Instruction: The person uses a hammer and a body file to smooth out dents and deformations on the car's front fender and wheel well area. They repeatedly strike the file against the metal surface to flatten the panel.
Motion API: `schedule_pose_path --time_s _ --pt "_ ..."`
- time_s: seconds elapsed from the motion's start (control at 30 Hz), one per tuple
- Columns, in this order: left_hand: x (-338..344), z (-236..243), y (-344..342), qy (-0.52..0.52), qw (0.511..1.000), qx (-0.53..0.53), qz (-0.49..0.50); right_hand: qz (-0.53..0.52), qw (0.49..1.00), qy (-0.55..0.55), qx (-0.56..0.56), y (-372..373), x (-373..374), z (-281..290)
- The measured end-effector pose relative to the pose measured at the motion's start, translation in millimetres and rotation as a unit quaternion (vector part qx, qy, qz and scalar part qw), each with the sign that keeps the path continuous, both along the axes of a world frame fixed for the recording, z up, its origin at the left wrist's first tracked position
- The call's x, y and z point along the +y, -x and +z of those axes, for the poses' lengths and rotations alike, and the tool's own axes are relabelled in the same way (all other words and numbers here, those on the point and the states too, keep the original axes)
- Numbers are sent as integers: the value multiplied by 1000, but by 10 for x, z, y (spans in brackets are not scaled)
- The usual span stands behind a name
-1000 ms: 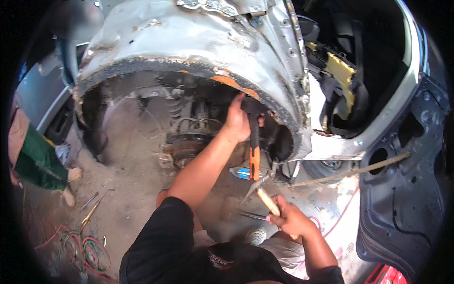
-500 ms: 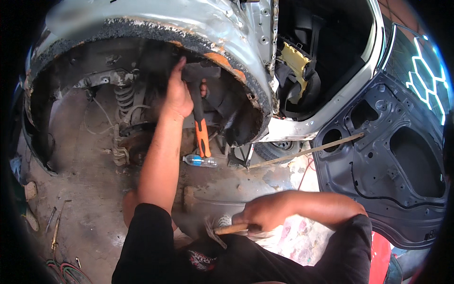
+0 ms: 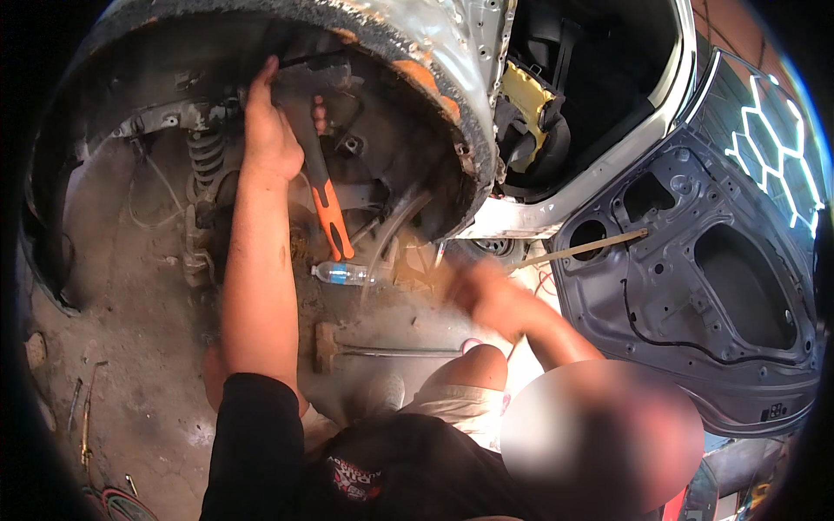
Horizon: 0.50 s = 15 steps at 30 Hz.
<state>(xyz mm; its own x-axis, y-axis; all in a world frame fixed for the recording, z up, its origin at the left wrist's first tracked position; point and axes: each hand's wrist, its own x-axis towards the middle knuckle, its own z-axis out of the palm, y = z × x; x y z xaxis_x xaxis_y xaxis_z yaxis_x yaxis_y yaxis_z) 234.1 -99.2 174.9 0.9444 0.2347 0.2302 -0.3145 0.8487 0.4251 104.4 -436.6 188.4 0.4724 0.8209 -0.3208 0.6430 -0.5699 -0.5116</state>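
My left hand [image 3: 271, 148] is raised into the car's wheel arch [image 3: 417, 82], gripping a hammer with a black and orange handle [image 3: 328, 213] close to its dark head. The handle hangs downward, and the head sits just under the arch's upper edge. My right hand [image 3: 486, 295] is smeared by motion to the right of the arch's lower end. A curved streak above and left of it is the blurred wooden-handled hammer [image 3: 404, 226] in its closed grip. Rust and chipped dark coating line the arch's rim.
A coil spring [image 3: 207, 161] stands inside the arch. On the floor are a plastic bottle [image 3: 343, 274], a long-handled tool with a blocky head [image 3: 326, 347], and a torch [image 3: 87, 425] with hoses. A detached door [image 3: 695, 286] leans at right, near a wooden stick [image 3: 591, 247].
My right hand has swung up and forward from near my chest with the wooden-handled hammer. The view has shifted; my left hand still holds the orange-handled hammer inside the arch.
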Motion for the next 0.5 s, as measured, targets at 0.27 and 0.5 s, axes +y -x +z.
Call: schedule_pose_path --time_s 0.27,0.5 --pt "86 -53 -22 36 999 -20 0 45 965 240 93 410 303 -98" --pt "98 -74 -26 39 998 -46 -20 -392 893 -91 -200 -7 88 -250"
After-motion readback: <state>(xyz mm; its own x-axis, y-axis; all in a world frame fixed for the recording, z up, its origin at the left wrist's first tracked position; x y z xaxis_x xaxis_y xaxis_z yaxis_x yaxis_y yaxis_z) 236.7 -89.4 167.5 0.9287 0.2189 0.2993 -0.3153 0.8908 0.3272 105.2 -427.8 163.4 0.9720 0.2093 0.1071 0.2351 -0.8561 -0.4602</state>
